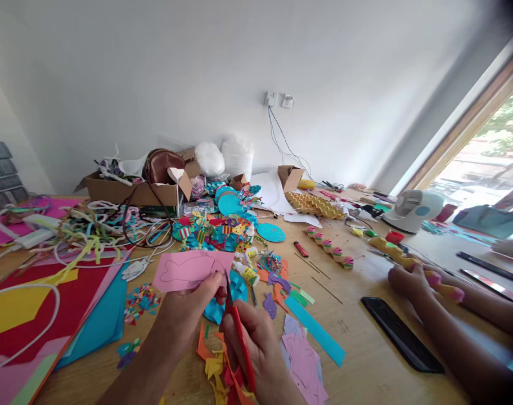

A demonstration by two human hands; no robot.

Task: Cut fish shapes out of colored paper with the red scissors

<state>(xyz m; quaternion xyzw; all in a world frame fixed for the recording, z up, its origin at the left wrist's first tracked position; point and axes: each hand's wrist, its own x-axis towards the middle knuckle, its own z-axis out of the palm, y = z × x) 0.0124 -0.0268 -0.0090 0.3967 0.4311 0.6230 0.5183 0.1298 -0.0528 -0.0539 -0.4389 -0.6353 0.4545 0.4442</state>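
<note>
My left hand (197, 298) grips the lower right part of a pink sheet (172, 271) on which a fish is drawn in dark line. My right hand (256, 343) is closed around red-handled scissors (244, 350). Their blades point up at the sheet's right edge, close to my left fingertips; whether they are cutting cannot be made out. Under my hands lie orange and yellow paper scraps (214, 367). A purple fish cutout (269, 305) and a long blue paper strip (318, 332) rest to the right. A white fish cutout (135, 268) lies left of the pink sheet.
Coloured sheets (91, 320) and tangled cords (91, 219) spread over the left side. A cardboard box (130, 194) holds a brown bag. Glue bottles (248, 274) stand beyond my hands. At right, another person's hands (410, 281) hold a yellow-pink strip near a black phone (400, 332).
</note>
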